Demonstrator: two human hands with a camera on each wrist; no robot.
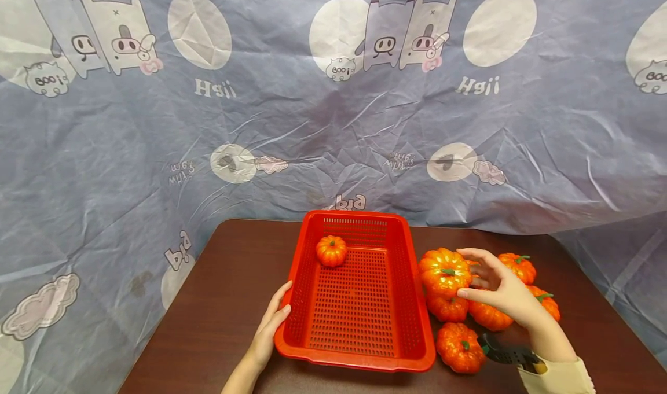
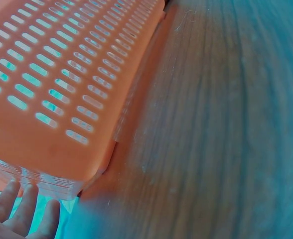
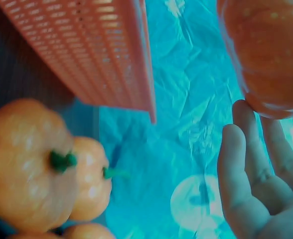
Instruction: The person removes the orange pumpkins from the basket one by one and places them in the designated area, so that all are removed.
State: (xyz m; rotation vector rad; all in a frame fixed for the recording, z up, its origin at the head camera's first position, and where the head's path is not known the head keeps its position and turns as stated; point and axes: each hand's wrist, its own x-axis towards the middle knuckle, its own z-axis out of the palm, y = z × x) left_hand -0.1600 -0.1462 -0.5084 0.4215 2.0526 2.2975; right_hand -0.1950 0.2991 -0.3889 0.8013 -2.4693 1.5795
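Observation:
In the head view, my right hand [image 1: 502,287] holds a small orange pumpkin [image 1: 444,271] by its right side, fingers and thumb apart around it. That pumpkin is just outside the basket's right wall; in the right wrist view it shows at the top right, above the fingers [image 3: 246,144]. My left hand [image 1: 268,327] rests with fairly straight fingers against the left side of the red plastic basket [image 1: 354,359]. In the left wrist view its fingertips [image 2: 29,191] touch the slotted basket wall [image 2: 62,149]. One pumpkin [image 1: 331,251] lies inside, at the basket's far left.
Several more pumpkins [image 1: 461,348] lie on the dark wooden table [image 1: 219,301] right of the basket, some partly hidden behind my right hand. A black strap [image 1: 505,353] is on the right wrist. Grey-blue printed cloth [image 1: 312,122] hangs behind the table.

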